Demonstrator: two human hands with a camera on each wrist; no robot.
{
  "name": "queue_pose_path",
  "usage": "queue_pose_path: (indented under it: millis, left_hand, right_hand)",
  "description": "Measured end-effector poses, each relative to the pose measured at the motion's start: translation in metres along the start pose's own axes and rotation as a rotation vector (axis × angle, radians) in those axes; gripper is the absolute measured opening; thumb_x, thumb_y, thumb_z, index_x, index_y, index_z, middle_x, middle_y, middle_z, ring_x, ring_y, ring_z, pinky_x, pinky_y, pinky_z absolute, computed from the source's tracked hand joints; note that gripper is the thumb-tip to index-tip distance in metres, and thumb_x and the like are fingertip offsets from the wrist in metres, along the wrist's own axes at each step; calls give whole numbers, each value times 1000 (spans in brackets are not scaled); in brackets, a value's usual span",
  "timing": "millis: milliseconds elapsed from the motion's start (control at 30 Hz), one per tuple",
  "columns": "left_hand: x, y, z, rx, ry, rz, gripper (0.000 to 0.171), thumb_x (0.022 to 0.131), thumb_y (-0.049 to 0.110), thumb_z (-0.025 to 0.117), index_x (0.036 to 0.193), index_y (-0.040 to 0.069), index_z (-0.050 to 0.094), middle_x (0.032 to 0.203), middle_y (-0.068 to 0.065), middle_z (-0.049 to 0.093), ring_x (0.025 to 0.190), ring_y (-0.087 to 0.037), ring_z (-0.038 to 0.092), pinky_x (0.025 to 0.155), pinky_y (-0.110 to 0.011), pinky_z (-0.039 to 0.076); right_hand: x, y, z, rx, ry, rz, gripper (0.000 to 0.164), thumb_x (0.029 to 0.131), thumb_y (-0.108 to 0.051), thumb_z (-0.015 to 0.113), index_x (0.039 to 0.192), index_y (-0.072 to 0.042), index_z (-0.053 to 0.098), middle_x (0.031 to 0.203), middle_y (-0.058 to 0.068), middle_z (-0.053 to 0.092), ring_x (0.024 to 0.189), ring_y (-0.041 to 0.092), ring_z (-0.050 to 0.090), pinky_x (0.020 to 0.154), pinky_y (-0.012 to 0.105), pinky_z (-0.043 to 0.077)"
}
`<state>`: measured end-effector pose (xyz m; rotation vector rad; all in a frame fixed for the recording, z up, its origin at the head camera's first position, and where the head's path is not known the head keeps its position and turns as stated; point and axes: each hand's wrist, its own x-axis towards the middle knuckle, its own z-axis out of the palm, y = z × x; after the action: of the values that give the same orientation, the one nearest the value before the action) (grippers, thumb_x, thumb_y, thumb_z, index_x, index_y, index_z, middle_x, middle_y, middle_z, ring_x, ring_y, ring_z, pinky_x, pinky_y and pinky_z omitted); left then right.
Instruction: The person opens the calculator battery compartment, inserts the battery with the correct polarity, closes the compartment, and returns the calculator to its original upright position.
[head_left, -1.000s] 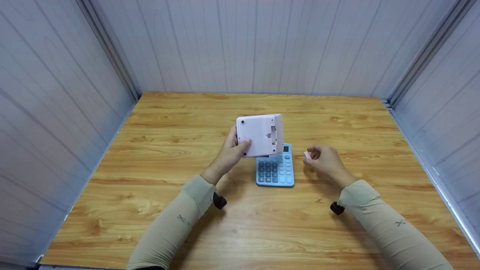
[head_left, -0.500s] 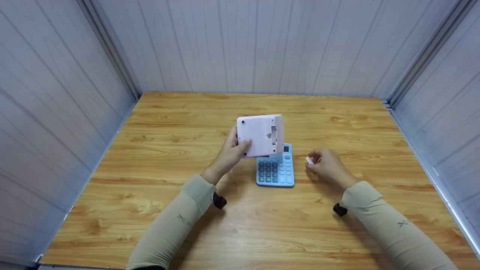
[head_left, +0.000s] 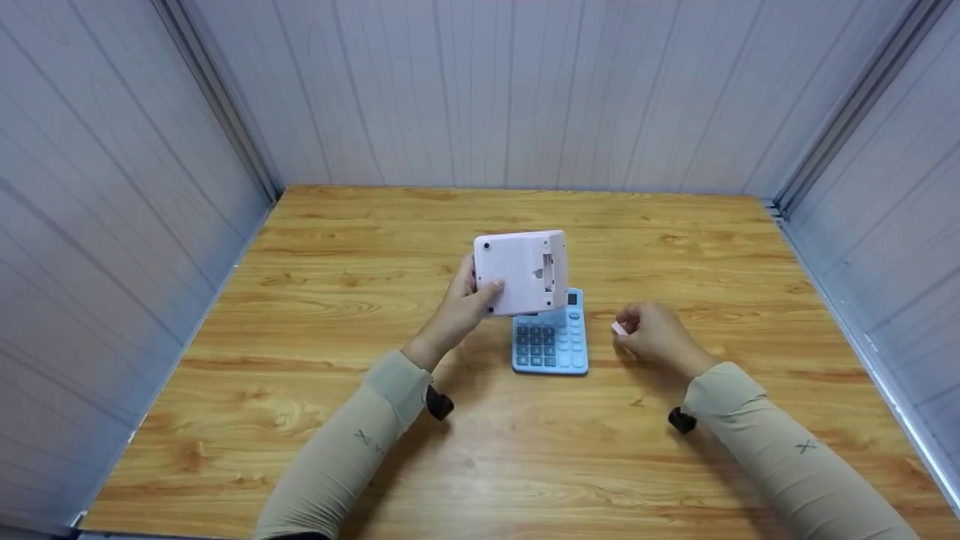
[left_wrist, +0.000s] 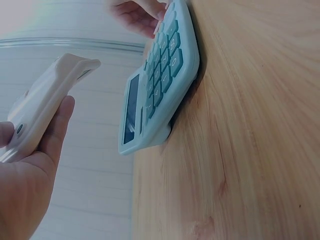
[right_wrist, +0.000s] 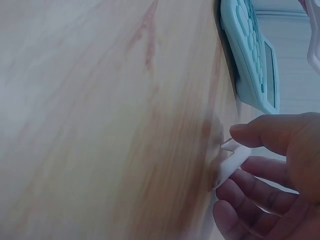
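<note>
My left hand grips a pale pink calculator in the air, thumb on its back, which faces me. An uncovered battery compartment shows near its right edge; whether a battery lies inside is too small to tell. Under and just nearer than it, a light blue calculator lies on the table, keys up, its upper part partly hidden. To the right, my right hand pinches a small pale pink battery cover between thumb and fingers, low over the wood. In the right wrist view its lower end is at or very near the tabletop.
The wood-grain table is enclosed by white panelled walls at the back and both sides. A dark wrist camera sits under the left cuff, another wrist camera under the right.
My right hand has moved slightly toward me and to the right with the battery cover, its tilt changing a little. The left hand and the pink calculator have stayed almost still.
</note>
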<state>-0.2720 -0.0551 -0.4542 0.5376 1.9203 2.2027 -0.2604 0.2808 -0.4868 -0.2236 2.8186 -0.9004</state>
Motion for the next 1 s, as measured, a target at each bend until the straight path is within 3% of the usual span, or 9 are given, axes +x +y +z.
queue_pose_path:
  millis: [433, 600, 833, 1000]
  left_hand:
    - [-3, -1, 1, -15, 0, 6, 49, 103, 7, 45, 147, 20, 28, 134, -14, 55, 118, -30, 61, 87, -47, 57]
    - [-3, -2, 0, -17, 2, 4, 50, 103, 8, 45, 148, 22, 28, 135, -12, 55, 119, -30, 61, 87, -46, 57]
    - [-3, -3, -2, -1, -2, 4, 52, 104, 10, 45, 149, 27, 28, 136, -9, 55, 120, -28, 60, 90, -46, 56]
    - [-3, -3, -2, -6, -8, 10, 52, 104, 9, 45, 150, 27, 27, 135, -10, 55, 120, -29, 60, 89, -46, 56]
  right_hand:
    - [-1, 4, -2, 58, -28, 12, 22, 85, -17, 75, 97, 1, 68, 89, 9, 65, 80, 20, 56, 70, 32, 49]
    - [-2, 5, -3, 94, -46, 19, 16, 85, -14, 75, 94, -2, 70, 83, 7, 65, 74, 17, 54, 64, 28, 47]
    - [-2, 5, -6, 151, -82, 98, 15, 86, -15, 75, 96, -5, 71, 85, 6, 65, 72, 16, 55, 60, 27, 47]
    - [-3, 6, -11, 153, -69, 108, 28, 89, -20, 73, 107, 0, 68, 94, 11, 66, 79, 17, 58, 63, 26, 50]
